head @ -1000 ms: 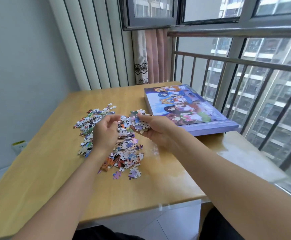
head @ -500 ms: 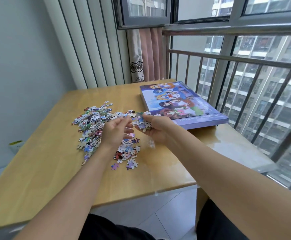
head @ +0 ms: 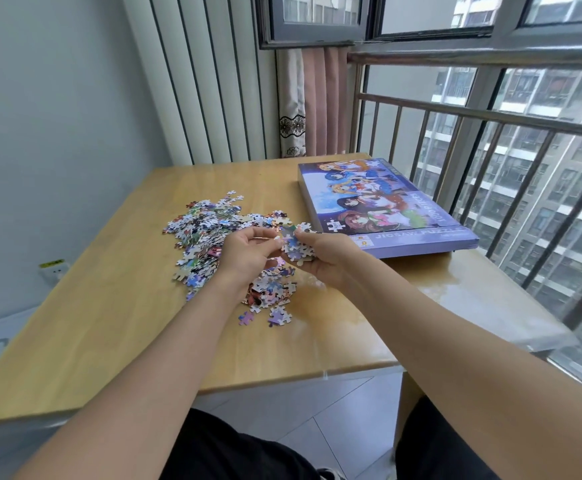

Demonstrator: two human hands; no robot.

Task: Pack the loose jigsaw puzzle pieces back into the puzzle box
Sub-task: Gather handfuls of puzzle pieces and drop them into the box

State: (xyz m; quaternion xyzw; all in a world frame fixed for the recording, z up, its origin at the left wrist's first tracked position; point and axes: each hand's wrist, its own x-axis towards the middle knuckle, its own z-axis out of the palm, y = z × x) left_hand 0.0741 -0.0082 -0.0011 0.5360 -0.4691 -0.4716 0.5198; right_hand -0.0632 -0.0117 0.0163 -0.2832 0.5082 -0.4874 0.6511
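A spread pile of loose jigsaw pieces (head: pixel 206 233) lies on the wooden table (head: pixel 116 327), left of centre. The purple puzzle box (head: pixel 379 202) with a cartoon picture on its lid sits closed at the table's far right. My right hand (head: pixel 327 258) cups a handful of pieces (head: pixel 296 245) just above the pile, next to the box's near left corner. My left hand (head: pixel 248 254) hovers over the pile, its fingertips touching the handful in my right hand.
A metal railing (head: pixel 490 133) and window run along the table's right side, close behind the box. A ribbed wall panel and a pink curtain (head: pixel 320 105) stand at the back. A white wall socket (head: pixel 52 270) is low on the left.
My two hands have come together over the pile, and my left fingers now touch the handful held in my right hand. The box has stayed put.
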